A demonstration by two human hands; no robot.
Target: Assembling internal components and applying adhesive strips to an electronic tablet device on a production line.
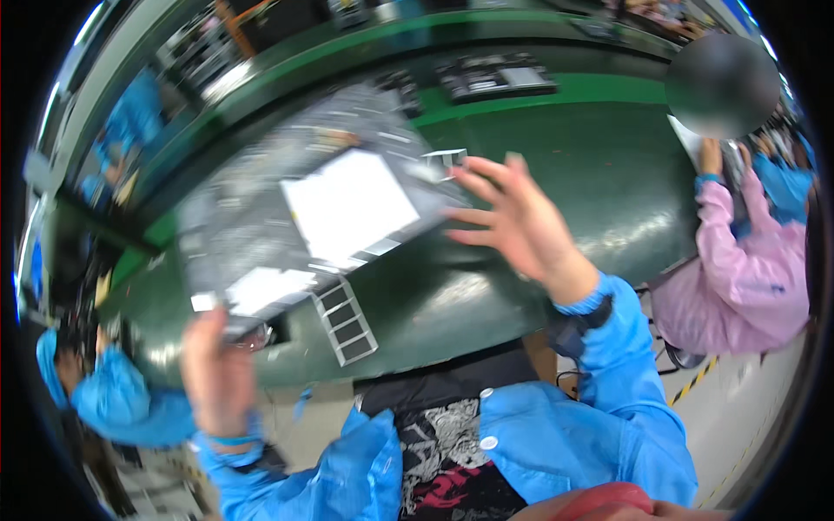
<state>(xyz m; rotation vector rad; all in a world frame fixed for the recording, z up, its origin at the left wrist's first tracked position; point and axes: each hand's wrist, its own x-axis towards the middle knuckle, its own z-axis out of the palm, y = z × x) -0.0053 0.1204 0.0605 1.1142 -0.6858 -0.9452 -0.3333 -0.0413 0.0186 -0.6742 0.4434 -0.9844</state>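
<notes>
A large, flat dark grey panel (252, 200) lies tilted over the left and middle of the green table, smeared by motion. On it are a white square sheet (352, 208) and a smaller white piece (268, 290). My left hand (217, 373) is at the panel's near left corner, its blurred fingers against the edge. Beside the panel's right edge is my right hand (526, 217), fingers spread and nothing gripped. Its fingertips are close to a small clear-and-white frame (446, 163). A white ladder-like strip with dark windows (345, 321) sticks out below the panel's near edge.
The green table (599, 191) curves across the view. A black tray-like unit (495, 78) stands at the back, near a raised ledge. To the right, a person in a pink sleeve (725, 234) works; people in blue (130, 391) are at the left.
</notes>
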